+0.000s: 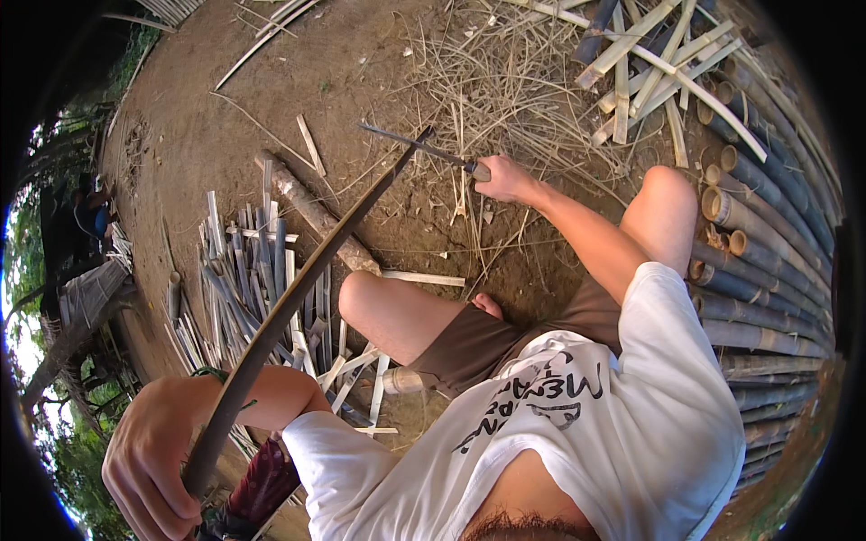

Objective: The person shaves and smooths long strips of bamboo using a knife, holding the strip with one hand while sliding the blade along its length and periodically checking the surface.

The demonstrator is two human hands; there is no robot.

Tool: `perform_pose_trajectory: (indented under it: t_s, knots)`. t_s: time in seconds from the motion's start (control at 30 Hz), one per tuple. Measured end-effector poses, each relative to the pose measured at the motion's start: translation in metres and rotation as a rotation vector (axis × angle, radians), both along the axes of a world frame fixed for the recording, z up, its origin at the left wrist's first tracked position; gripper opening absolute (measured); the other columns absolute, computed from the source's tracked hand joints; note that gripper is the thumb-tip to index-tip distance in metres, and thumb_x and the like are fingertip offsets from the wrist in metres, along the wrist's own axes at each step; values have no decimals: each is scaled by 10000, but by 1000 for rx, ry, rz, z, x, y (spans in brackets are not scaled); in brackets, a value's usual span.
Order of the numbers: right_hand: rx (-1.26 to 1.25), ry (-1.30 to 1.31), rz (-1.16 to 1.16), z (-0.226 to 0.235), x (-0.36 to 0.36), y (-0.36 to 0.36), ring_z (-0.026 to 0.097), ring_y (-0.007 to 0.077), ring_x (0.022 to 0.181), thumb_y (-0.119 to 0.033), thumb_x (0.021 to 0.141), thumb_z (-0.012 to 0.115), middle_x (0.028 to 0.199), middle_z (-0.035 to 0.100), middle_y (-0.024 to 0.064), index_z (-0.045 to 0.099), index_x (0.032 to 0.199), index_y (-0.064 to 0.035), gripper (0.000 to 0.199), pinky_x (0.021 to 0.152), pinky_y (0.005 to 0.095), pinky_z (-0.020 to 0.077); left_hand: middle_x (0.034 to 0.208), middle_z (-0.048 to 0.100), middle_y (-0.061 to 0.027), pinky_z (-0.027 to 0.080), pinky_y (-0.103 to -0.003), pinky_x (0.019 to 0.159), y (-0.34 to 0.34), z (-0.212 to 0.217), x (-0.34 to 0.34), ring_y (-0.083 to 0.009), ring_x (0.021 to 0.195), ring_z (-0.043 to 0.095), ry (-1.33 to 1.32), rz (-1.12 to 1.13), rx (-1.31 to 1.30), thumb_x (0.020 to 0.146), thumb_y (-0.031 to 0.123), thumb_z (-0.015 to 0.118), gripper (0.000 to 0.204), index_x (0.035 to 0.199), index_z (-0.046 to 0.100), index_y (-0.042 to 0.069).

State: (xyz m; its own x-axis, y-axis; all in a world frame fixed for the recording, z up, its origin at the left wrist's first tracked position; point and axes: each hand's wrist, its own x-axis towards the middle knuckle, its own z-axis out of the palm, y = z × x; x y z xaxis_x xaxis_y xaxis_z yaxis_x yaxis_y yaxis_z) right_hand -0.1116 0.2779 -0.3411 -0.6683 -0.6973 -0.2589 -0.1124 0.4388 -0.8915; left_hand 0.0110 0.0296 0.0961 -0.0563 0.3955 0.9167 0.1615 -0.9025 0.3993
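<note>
My left hand [152,458] at the lower left grips the near end of a long, thin, curved bamboo strip [298,293]. The strip runs up and to the right toward a knife. My right hand [507,178] at upper centre holds that knife [419,146] by its handle, and the dark blade crosses the strip's far tip. I sit with bare knees bent, in brown shorts and a white printed shirt.
A pile of cut bamboo slats [253,279] lies on the dirt to the left, beside a thick log [311,212]. Whole bamboo poles [767,261] are stacked along the right. Split strips [649,63] and dry shavings lie at the top. Another person [90,212] is at the far left.
</note>
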Motion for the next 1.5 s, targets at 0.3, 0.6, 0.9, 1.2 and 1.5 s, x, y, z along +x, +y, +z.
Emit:
perform_pose_trajectory:
  t_s: [0.3, 0.6, 0.9, 1.2, 1.5]
  knots:
    - [-87, 141, 108, 44, 22, -11, 456, 152, 454, -68, 757, 597, 592, 501, 35, 515, 753, -49, 84, 408, 343, 357, 837, 710, -122, 381, -247, 529, -16, -4, 10, -132, 590, 553, -49, 124, 63, 759, -66, 641, 127, 830, 741, -35]
    - [304, 201, 87, 0, -18, -19, 572, 261, 550, -95, 742, 588, 678, 606, 128, 540, 764, 18, 125, 539, 421, 469, 744, 729, -41, 345, -178, 476, -15, 1, 22, -67, 529, 567, -177, 317, 105, 763, -64, 645, 153, 739, 757, 38]
    - [486, -15, -171, -42, -30, -18, 699, 339, 847, -146, 730, 656, 935, 702, 243, 697, 1032, 39, 356, 781, 417, 553, 719, 707, 108, 389, -175, 533, -76, 28, 6, -31, 601, 610, -326, 653, -33, 799, 117, 766, 163, 690, 756, 239]
    - [27, -144, -358, 60, 67, -41, 495, 170, 482, -160, 799, 632, 587, 507, 62, 541, 754, -49, 150, 464, 354, 404, 840, 696, -18, 463, -354, 775, -141, 49, -18, -178, 782, 617, -528, 1337, 69, 821, 315, 798, 220, 875, 733, 112]
    - [-309, -12, -456, 138, 97, -48, 504, 235, 484, -161, 767, 648, 560, 526, 107, 521, 726, -6, 204, 501, 408, 415, 823, 617, -163, 545, -336, 581, -85, 73, -46, -245, 653, 636, 55, 2810, 73, 906, 101, 596, 241, 967, 577, -131]
